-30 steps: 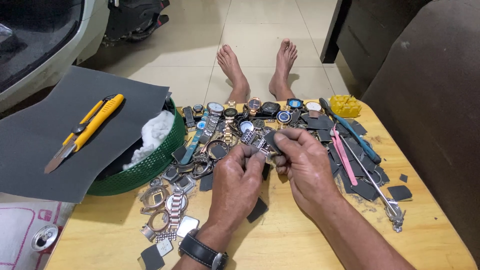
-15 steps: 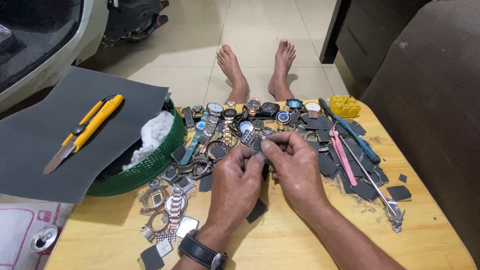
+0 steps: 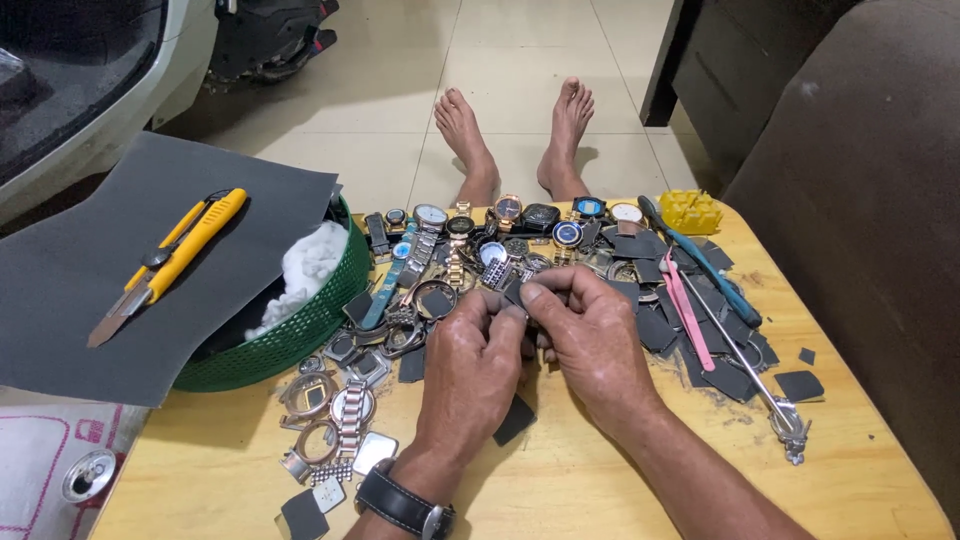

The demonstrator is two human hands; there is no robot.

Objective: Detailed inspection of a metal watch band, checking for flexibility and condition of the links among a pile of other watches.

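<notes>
Nearest the camera, the left hand point(image 3: 470, 370), with a black wristwatch point(image 3: 400, 503) on its wrist, and the right hand point(image 3: 595, 345) meet over the middle of the wooden tabletop point(image 3: 620, 490), their fingertips pinched together. Between the two grips sits a small dark piece point(image 3: 514, 291), which seems to be a scrap of abrasive sheet or a watch part; it is too small and too covered by the fingers to tell which. It lies right at the pinch, held from both sides, with the left thumb and the right forefinger closing on it, so both grips are clenched on that piece and neither is released. Just left of the hands lie bare watch cases and metal bracelets point(image 3: 340, 410) in a loose heap. Right of the hands are dark cut squares point(image 3: 800, 384), a pink-handled tool point(image 3: 688, 318) and a metal tool point(image 3: 760, 385). Farther left of the hands stands a green basket point(image 3: 300, 335) holding white wadding point(image 3: 305, 270), partly covered by a grey sheet point(image 3: 90, 290) bearing a yellow utility knife point(image 3: 170, 265). Beyond the hands a row of watches point(image 3: 510, 215) runs along the far edge, with a yellow block point(image 3: 690, 210) at its right end, and past that edge two bare feet point(image 3: 520, 135) rest on the tiled floor point(image 3: 520, 50).
</notes>
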